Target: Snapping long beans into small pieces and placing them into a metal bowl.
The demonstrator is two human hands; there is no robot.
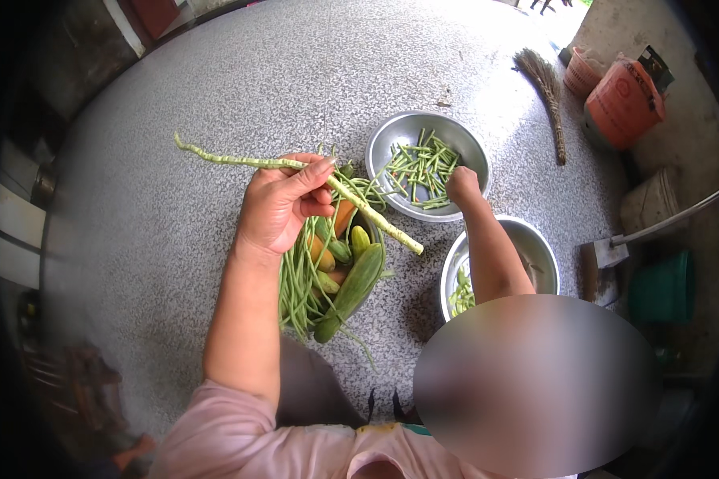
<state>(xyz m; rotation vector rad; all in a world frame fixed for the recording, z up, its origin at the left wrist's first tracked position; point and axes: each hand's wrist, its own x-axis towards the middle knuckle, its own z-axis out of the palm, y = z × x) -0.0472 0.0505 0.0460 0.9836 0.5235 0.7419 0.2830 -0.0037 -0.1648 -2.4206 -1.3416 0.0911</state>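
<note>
Held up between thumb and fingers, a long pale green bean [375, 217] reaches out on both sides of my left hand [281, 199]. Below that hand a container holds a large green cucumber [351, 291], smaller green and orange vegetables [324, 257] and a bundle of long thin green beans [295, 287] hanging over its side. My right hand [464, 187] is closed at the right rim of a metal basin [382, 132]; whatever its fingers hold is hidden. Cut bean pieces [423, 164] lie in that basin.
A second metal basin [539, 238] with green scraps [460, 295] sits under my right forearm. A straw broom [550, 104], a pink basket [583, 72], an orange-red bag [627, 100] and a green bucket [663, 289] stand along the right wall. A blurred oval covers the lower right.
</note>
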